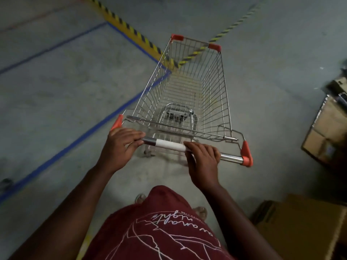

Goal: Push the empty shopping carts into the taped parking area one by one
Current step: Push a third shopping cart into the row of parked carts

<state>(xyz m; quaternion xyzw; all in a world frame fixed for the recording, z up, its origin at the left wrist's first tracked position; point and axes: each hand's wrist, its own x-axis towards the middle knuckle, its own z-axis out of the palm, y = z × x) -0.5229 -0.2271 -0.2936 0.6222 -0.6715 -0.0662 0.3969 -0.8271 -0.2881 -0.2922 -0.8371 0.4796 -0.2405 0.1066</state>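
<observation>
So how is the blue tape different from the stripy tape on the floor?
The blue tape is one plain colour, while the stripy tape has yellow and black bands. The blue tape looks thinner; the stripy tape looks wider. The blue tape runs along the left side of the shopping cart, while the stripy tape lies farther ahead, past the cart's front. Both are stuck flat on the grey floor, and they meet at a corner under the cart.

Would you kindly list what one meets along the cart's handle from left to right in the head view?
Left orange end cap → left hand → white label sleeve → right hand → bare chrome bar → right orange end cap.
</observation>
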